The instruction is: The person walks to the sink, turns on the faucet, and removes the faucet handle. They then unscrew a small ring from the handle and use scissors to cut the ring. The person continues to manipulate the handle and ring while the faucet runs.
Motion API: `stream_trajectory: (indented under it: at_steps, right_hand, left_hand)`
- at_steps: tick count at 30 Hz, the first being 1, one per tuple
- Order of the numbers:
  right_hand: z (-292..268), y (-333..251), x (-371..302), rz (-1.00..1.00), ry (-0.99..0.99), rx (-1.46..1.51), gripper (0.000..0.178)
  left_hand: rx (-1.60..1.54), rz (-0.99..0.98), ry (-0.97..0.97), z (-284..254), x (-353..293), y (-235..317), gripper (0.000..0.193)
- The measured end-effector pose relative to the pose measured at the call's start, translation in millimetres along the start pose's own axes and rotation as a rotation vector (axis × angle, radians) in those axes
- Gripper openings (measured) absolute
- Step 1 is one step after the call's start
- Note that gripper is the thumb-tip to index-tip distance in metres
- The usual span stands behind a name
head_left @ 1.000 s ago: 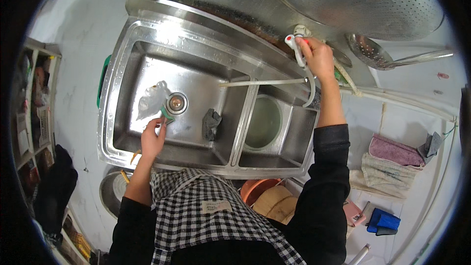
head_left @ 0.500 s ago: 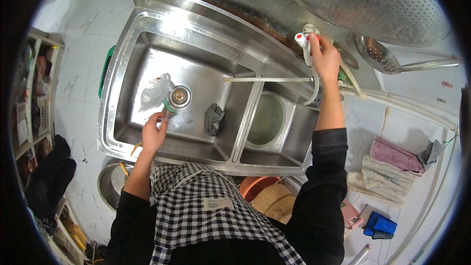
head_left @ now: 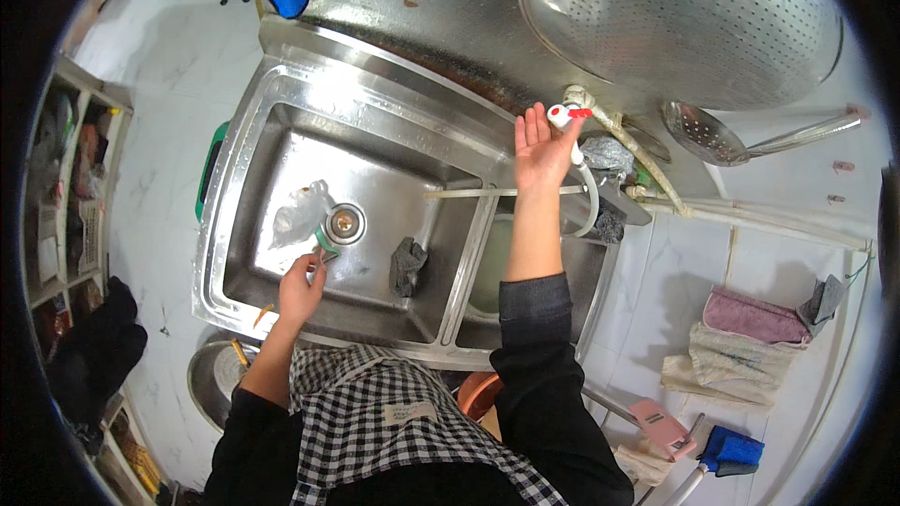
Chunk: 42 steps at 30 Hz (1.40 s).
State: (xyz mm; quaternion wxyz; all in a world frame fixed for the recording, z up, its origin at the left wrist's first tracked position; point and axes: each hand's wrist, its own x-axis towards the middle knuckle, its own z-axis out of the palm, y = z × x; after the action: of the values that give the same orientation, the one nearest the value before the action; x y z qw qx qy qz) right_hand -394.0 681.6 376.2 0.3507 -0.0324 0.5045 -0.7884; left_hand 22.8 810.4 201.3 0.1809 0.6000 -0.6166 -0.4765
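Note:
My left hand (head_left: 302, 286) is closed on a small green and metal tool (head_left: 324, 245), probably a peeler, low over the left basin of the steel sink (head_left: 246, 183). Beside it on the basin floor are a crumpled clear plastic bag (head_left: 298, 217) and the drain (head_left: 345, 223). A dark grey cloth (head_left: 407, 266) lies to the right of these. My right hand (head_left: 544, 155) is open, palm up, fingers stretched out and holding nothing. Its thumb reaches close to the red lever of the white tap (head_left: 560, 116); contact is unclear. The tap's long pale spout (head_left: 459, 193) points left over the divider.
A large perforated steel colander (head_left: 684, 19) and a skimmer (head_left: 708, 131) are at the upper right. My right arm partly hides the right basin (head_left: 469, 333). Towels (head_left: 741, 361) lie at the right. A metal pan (head_left: 208, 379) sits below the sink's left corner; shelves (head_left: 70, 197) stand far left.
My right hand has let go of the tap lever, moved left and down, and turned palm up with fingers open. My left hand still grips the green tool. The whole view has shifted slightly.

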Motion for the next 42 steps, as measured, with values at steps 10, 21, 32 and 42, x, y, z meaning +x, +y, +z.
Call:
stream_trajectory:
  at_steps: [10, 21, 32, 42]
  right_hand:
    - [-7.9, 8.2, 5.1, -0.210, 0.147, -0.320, 0.031]
    - [-18.6, 6.2, 3.9, -0.201, 0.075, -0.362, 0.048]
    - [11.0, 0.1, -10.7, 0.052, -0.020, 0.069, 0.079]
    - [17.1, -69.1, -7.1, 0.507, -0.206, -0.181, 0.104]
  left_hand:
    - [0.019, 0.048, 0.046, -3.1, -5.6, -17.5, 0.024]
    - [-0.001, 0.046, -0.001, 0.6, -2.0, -10.6, 0.026]
    - [-0.014, 0.089, -0.062, 10.4, 11.6, 1.5, 0.028]
    - [-0.001, 0.103, -0.027, 7.2, 7.3, -9.2, 0.027]
